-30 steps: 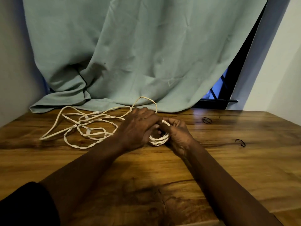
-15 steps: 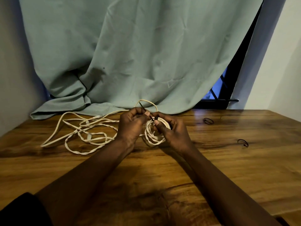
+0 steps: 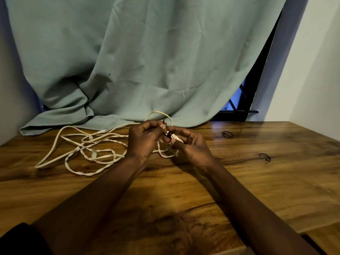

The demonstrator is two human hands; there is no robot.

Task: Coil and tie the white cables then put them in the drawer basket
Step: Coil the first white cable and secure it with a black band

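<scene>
At the left of the wooden table (image 3: 165,196), we see loose white cables (image 3: 88,144) sprawled in tangled loops, just in front of the hem of a green curtain (image 3: 147,61). Beside them the left hand (image 3: 145,140) is raised, thumb and forefinger pinching the end of a thin black tie (image 3: 169,134). The tie wraps a small coiled cable (image 3: 161,153) whose loops hang between both hands; we cannot tell whether the lowest loop touches the wood. The right hand (image 3: 191,146), fingers curled, pinches that coil where the tie crosses it. Farther right, a black band (image 3: 227,134) lies near the table's back edge, and a second black band (image 3: 265,157) lies well apart, nearer us.
</scene>
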